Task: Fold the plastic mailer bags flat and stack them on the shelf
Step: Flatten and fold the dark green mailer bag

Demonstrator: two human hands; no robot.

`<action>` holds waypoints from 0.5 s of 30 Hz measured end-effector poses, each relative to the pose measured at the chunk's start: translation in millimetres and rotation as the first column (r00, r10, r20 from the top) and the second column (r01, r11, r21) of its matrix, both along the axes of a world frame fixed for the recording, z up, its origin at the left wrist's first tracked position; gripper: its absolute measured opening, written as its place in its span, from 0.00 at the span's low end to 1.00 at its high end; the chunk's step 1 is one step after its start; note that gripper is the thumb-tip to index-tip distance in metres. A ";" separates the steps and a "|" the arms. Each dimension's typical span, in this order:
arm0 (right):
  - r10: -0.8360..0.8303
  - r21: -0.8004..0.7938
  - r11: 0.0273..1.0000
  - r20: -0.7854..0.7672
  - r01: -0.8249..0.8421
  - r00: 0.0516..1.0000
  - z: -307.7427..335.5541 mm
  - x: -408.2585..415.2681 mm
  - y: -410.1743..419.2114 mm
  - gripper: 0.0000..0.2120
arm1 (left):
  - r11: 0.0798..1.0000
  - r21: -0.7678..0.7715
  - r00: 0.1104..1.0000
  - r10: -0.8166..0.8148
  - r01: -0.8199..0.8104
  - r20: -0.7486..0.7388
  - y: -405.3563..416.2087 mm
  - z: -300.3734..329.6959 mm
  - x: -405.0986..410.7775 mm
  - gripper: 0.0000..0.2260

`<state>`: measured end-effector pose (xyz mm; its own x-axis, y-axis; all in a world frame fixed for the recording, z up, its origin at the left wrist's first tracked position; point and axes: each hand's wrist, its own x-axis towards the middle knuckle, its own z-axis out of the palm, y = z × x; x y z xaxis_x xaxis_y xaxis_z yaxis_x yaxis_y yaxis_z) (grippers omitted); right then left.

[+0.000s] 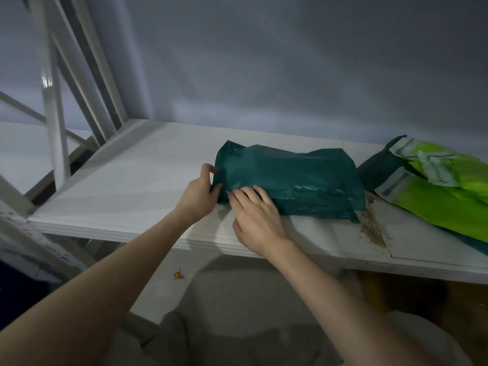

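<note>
Head view: a dark green mailer bag [287,178] lies on the white shelf [132,186], folded into a rough, still puffy rectangle. The left hand [200,192] holds that bag's left end, thumb over the top edge and fingers curled round the front corner. The right hand [254,215] rests just beside it on the bag's near-left part, fingers fairly straight and spread, pressing the plastic down.

To the right of the green bag, nearly touching it, sits a loose pile of bright lime-green mailer bags [446,196] with pale adhesive strips showing; they look crumpled and unfolded. A brown stain [372,223] marks the shelf just off the green bag's near-right corner.

By my reading the task is at an early stage: one bag is folded and being flattened in place, no neat stack has formed, and the lime pile is yet to be done.

No brand, label or legible writing shows on any bag.
</note>
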<state>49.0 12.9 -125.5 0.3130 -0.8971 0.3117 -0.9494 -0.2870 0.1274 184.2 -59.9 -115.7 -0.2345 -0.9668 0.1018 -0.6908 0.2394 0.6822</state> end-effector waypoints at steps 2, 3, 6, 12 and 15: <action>-0.012 0.001 1.000 -0.022 0.012 1.000 -3.3 -1.1 3.5 0.25 | 0.993 -0.109 0.998 -0.050 0.053 0.029 2.7 -2.3 0.7 0.08; -0.014 0.001 1.000 -0.022 0.014 1.000 -3.4 -0.7 4.3 0.25 | 0.988 -0.136 0.997 -0.065 0.070 0.038 2.4 -3.8 1.1 0.06; -0.012 -0.009 1.000 0.006 0.012 1.000 -3.1 -0.7 3.4 0.24 | 0.976 -0.195 0.992 -0.078 0.096 0.097 -2.6 -9.5 2.4 0.05; -0.046 -0.005 0.999 0.081 0.047 0.996 -2.8 -1.7 1.1 0.27 | 0.995 0.082 0.993 -0.047 0.057 -0.112 -9.7 -6.6 4.9 0.08; -0.030 -0.033 0.999 0.041 0.032 0.999 -6.6 -2.7 0.3 0.26 | 0.968 0.248 0.968 0.018 0.047 -0.251 -10.7 -4.1 9.2 0.05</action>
<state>46.3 13.1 -132.1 0.2717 -0.8951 0.3536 -0.9624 -0.2535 0.0979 193.5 -70.6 -119.8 -0.2469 -0.9653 -0.0853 -0.4886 0.0480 0.8712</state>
